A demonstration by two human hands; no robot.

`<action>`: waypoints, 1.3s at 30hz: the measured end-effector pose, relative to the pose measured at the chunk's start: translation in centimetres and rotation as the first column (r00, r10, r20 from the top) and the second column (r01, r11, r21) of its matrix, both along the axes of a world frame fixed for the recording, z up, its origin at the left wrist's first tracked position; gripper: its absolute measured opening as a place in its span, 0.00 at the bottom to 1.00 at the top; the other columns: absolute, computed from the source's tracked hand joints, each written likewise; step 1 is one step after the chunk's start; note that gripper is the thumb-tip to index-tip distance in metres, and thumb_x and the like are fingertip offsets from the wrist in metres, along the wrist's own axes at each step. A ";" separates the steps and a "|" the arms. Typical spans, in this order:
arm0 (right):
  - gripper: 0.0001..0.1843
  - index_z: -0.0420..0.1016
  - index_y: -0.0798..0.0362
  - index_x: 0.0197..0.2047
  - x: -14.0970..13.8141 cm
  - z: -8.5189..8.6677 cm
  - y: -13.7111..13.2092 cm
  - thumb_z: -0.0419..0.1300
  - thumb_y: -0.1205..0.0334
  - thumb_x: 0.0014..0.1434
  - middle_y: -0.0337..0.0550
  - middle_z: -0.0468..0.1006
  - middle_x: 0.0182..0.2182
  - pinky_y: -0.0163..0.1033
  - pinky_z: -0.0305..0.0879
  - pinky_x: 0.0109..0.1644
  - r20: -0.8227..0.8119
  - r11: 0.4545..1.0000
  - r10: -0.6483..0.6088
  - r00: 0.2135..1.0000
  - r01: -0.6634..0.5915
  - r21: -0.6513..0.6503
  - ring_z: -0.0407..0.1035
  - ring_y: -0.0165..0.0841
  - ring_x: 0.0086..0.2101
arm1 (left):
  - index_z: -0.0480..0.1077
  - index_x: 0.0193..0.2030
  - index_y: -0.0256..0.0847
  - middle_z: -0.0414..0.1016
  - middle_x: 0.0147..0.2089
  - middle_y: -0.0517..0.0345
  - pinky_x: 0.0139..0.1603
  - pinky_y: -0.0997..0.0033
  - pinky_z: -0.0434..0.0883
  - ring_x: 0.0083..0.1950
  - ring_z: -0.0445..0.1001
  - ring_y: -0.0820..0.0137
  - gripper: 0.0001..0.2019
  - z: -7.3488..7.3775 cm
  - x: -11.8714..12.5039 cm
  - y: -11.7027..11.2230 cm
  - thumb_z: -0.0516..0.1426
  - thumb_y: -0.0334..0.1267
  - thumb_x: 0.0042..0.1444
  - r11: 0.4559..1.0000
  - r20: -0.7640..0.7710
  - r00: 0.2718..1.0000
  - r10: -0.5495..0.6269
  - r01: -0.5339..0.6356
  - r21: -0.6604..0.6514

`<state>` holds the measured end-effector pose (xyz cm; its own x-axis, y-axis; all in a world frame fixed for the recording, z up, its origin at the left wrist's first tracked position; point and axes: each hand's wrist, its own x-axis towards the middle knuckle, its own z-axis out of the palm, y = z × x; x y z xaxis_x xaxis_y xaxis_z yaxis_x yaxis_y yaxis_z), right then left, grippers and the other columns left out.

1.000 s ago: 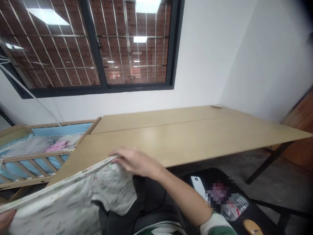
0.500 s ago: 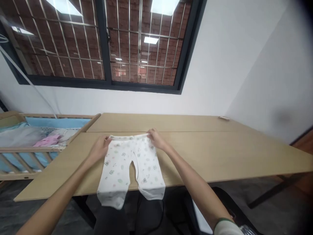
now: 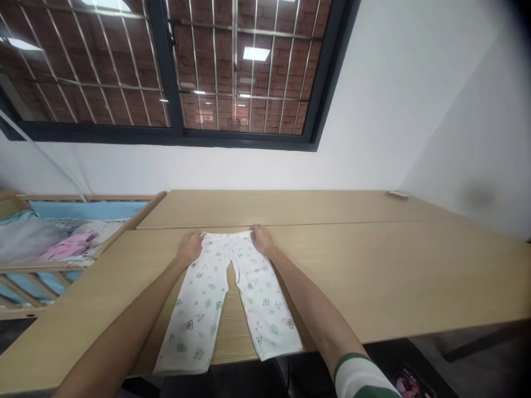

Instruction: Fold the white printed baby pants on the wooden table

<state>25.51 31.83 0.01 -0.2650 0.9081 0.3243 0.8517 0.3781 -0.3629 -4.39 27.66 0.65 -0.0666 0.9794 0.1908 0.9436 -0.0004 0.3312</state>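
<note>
Hands on trouser waistband, tabletop seam

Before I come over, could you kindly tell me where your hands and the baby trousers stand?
Left hand, right hand on waistband. Printed baby trousers laid flat on wooden table. Wooden crib beside table.

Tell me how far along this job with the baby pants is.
Done: the baby pants lie flat and spread out on the wooden table. In hand: the left hand and right hand rest at the waistband. Left: the pants show no fold yet, and the pink clothing lies in the crib.
</note>
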 end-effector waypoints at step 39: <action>0.08 0.72 0.53 0.42 1.0 -1.7 4.2 0.55 0.65 0.61 0.37 0.78 0.29 0.33 0.66 0.36 -0.442 0.990 -0.039 0.896 -0.026 -0.140 0.71 0.30 0.28 | 0.74 0.42 0.38 0.79 0.34 0.43 0.35 0.54 0.73 0.35 0.80 0.50 0.20 3.1 22.3 -18.5 0.51 0.53 0.62 0.573 -0.090 0.575 -0.813 0.766 -0.291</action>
<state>26.56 36.05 -1.70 -0.1177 0.9535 0.2775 0.5923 0.2917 -0.7511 17.88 9.14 3.72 0.7667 0.6346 -0.0970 0.6375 -0.7350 0.2310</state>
